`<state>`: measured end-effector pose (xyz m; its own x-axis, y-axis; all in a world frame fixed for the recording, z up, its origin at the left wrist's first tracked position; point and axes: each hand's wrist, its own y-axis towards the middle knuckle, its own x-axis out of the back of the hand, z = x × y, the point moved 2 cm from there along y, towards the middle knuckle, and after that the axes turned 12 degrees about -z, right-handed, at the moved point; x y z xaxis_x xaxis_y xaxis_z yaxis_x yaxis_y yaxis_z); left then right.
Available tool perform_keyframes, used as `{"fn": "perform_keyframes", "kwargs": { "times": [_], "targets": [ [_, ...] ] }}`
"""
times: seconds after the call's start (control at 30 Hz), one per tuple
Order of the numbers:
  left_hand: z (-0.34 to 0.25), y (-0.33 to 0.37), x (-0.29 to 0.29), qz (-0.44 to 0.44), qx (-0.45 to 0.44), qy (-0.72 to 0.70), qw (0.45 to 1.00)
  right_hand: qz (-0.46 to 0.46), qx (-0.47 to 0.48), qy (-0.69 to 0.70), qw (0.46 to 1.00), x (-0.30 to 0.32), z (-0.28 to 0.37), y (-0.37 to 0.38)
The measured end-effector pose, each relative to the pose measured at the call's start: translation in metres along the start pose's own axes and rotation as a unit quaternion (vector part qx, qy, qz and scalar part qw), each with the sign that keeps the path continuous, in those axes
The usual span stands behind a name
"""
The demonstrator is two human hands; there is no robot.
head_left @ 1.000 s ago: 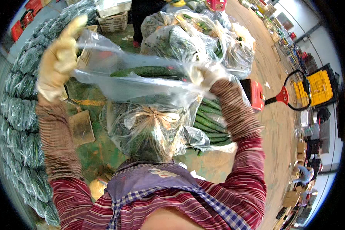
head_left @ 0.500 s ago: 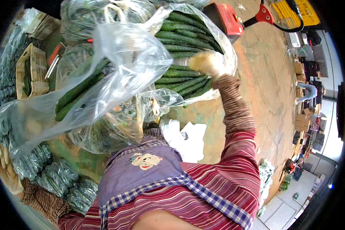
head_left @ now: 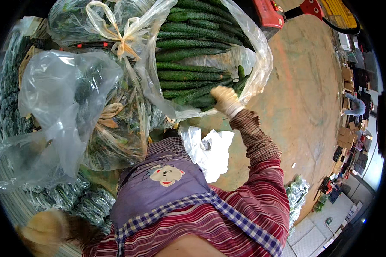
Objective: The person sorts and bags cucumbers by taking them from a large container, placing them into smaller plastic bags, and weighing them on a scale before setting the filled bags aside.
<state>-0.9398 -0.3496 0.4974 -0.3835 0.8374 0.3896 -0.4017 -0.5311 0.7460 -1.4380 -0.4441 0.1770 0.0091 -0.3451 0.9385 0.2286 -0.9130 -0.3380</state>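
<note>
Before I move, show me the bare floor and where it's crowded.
Bare floor runs right of the cucumber bag and right hand; a smaller patch lies between the white plastic and right sleeve. Left is crowded: tied bags and clear film.

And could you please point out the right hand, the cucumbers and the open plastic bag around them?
Right hand (head_left: 225,100), head view: middle of the hand.
Cucumbers (head_left: 193,76), head view: the side of one in the lower group.
Open plastic bag (head_left: 262,64), head view: its right-hand rim.
</note>
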Motion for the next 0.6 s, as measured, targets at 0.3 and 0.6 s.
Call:
{"fn": "perform_keyframes", "kwargs": {
  "times": [0.3, 0.6],
  "targets": [
    [-0.426, -0.136, -0.097, 0.646, -0.256, -0.359, 0.623, -0.262, -0.052, 0.174, 0.948, 0.069, -0.019, 0.038],
    [-0.389, -0.134, -0.064, 0.412, -0.262, -0.479, 0.730, 0.070, -0.058, -0.025, 0.996, -0.036, 0.030, 0.116]
  ]
}}
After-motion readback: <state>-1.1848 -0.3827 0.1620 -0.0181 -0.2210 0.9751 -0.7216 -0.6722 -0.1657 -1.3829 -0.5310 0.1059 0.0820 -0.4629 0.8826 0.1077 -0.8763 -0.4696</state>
